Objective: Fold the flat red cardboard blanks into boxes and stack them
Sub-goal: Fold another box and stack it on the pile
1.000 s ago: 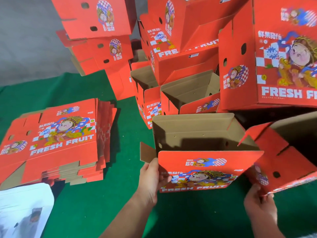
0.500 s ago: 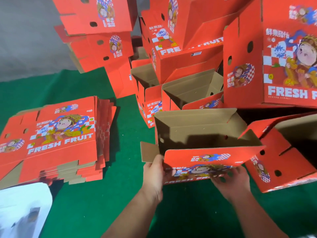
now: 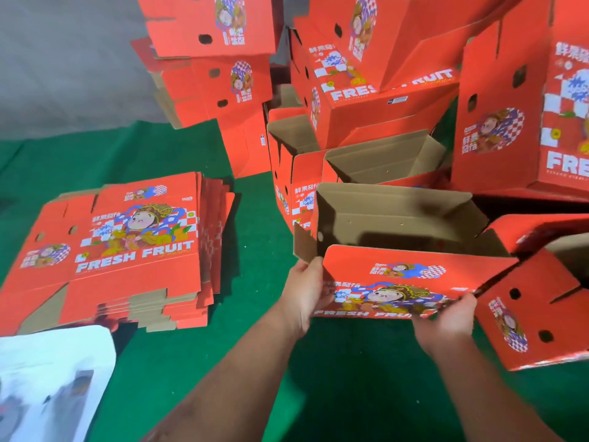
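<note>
Red cardboard blanks (image 3: pixel 127 250) wait stacked flat at left; many folded boxes (image 3: pixel 366 74) are piled behind.
I see my left hand (image 3: pixel 306 291) and right hand (image 3: pixel 446 323) each grasping the half-folded box (image 3: pixel 398 250) at center, front panel tilted, work unfinished.

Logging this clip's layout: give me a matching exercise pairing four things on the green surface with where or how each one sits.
Things:
1. stack of flat blanks
2. half-folded box
3. left hand
4. white bag

States:
A. bottom left corner
B. grips the box's left edge
C. lying flat, left side
D. open top, held by both hands

Pairs: 1-C, 2-D, 3-B, 4-A
</note>
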